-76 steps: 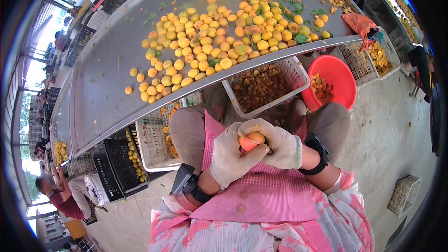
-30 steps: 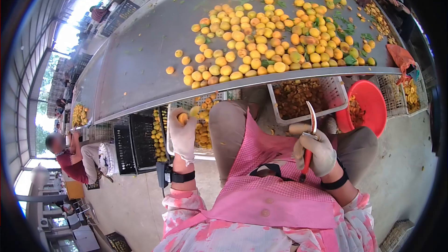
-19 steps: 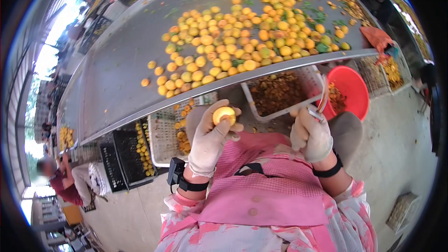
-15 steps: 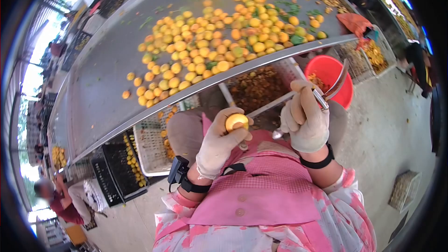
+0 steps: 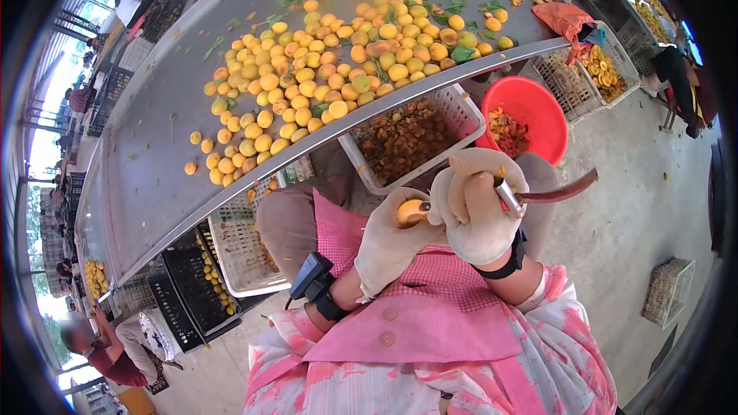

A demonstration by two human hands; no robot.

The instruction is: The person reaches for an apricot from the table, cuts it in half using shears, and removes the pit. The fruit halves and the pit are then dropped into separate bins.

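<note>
My left hand (image 5: pixel 392 244), in a pale glove, is closed around a yellow apricot (image 5: pixel 412 214) whose top shows between thumb and fingers. Right beside it, my gloved right hand (image 5: pixel 475 215) grips a curved knife (image 5: pixel 560 190). Its metal collar sits at the fist, and a long reddish-brown curved part sticks out to the right. The fingers of the right hand meet the left hand at the apricot; what they do there is partly hidden. Both hands are above the lap, over a pink checked apron (image 5: pixel 430 330).
A metal table (image 5: pixel 154 177) bears many apricots (image 5: pixel 307 84) and leaves. Under its edge stand a crate of dark brown pieces (image 5: pixel 405 142), a red bucket (image 5: pixel 530 100) with fruit pieces, a white crate (image 5: pixel 238 250) and a black crate (image 5: pixel 181 300). A seated person (image 5: pixel 115 346) is at lower left.
The hands have come together from apart, the right hand moving left to the apricot. The knife has tipped from upward to pointing rightward. The view has shifted slightly.
</note>
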